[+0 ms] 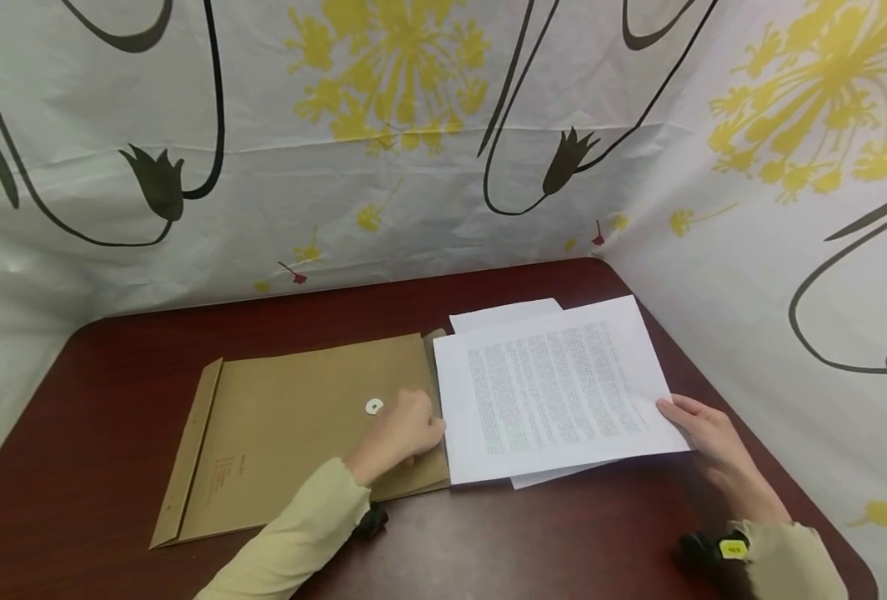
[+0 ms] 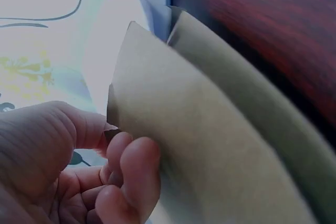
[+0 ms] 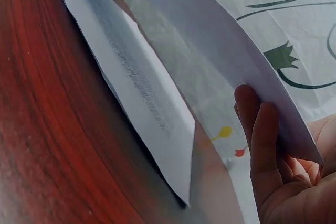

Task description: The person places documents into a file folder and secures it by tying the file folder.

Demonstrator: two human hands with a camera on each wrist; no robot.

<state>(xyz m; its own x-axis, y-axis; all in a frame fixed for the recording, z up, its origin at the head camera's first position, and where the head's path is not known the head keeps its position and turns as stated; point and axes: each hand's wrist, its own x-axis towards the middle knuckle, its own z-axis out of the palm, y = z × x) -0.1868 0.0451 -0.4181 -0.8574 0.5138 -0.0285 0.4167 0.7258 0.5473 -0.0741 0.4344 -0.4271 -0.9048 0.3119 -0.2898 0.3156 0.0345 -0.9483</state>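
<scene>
A brown kraft document envelope (image 1: 301, 425) lies flat on the table, a white round button (image 1: 373, 407) near its open right end. At that end, my left hand (image 1: 406, 425) pinches the edge of the upper layer between thumb and fingers. In the left wrist view the envelope's mouth (image 2: 173, 93) stands parted. My right hand (image 1: 714, 437) holds a printed white sheet (image 1: 548, 387) by its right edge, thumb on top and fingers beneath. The sheet's left edge meets the envelope's opening. In the right wrist view the held sheet (image 3: 210, 40) is raised above another printed sheet (image 3: 142, 87).
Under the held sheet, more white paper (image 1: 503, 315) sticks out at the back and front. The dark red wooden table (image 1: 533, 542) has rounded corners. A patterned white curtain (image 1: 413, 208) stands behind it and along its right side.
</scene>
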